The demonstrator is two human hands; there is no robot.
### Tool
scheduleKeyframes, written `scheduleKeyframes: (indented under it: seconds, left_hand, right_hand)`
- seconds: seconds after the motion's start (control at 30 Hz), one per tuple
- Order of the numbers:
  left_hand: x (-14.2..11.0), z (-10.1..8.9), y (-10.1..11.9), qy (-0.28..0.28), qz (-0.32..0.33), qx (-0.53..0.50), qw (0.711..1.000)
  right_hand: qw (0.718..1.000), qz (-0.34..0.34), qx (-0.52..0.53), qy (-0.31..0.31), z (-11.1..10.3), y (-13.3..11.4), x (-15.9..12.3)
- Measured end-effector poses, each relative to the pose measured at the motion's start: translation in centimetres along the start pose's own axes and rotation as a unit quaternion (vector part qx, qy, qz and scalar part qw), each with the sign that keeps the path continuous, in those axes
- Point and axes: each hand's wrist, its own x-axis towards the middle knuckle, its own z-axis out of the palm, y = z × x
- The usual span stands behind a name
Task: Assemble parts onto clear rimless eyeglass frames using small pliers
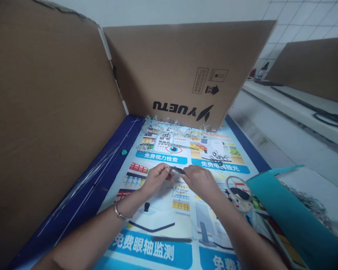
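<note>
Over the printed sheet, my left hand (158,177) and my right hand (199,180) meet close together. A small dark, flat, narrow piece (177,170) spans the gap between their fingertips, with its kind not clear. Both hands are closed on it, the left in a pinch and the right with its fingers curled round one end. Just below the fingers are thin wire-like lines (180,187), too fine to tell whether they hang from the piece or lie on the sheet. My left wrist wears a metal bangle (119,212).
Clear glassy pieces (169,125) line the foot of the cardboard panel (183,67). Dark wire loops (219,159) lie right of centre. A teal open box (293,213) with a silvery tangle (310,204) stands at right. Another cardboard panel (50,105) walls the left.
</note>
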Motion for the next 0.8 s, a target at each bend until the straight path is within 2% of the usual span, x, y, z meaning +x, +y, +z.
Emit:
scheduleKeyframes:
  seconds: [0.27,0.4,0.57,0.8]
  left_hand:
    - [0.2,-0.3,-0.4,0.003,0.027,0.043,0.999]
    - [0.3,-0.2,0.0,0.005,0.009,0.015,1.0]
    - [0.1,0.0,0.3,0.0,-0.011,-0.047,0.999]
    - [0.0,0.1,0.4,0.002,-0.025,-0.087,0.996]
  right_hand:
    - [1.0,0.009,-0.006,-0.023,-0.4,-0.1,0.1]
    - [1.0,0.01,-0.005,-0.021,-0.2,-0.1,0.1]
    - [1.0,0.005,0.002,0.005,0.4,-0.1,0.1]
    - [0.997,-0.028,-0.012,0.073,1.0,0.2,0.0]
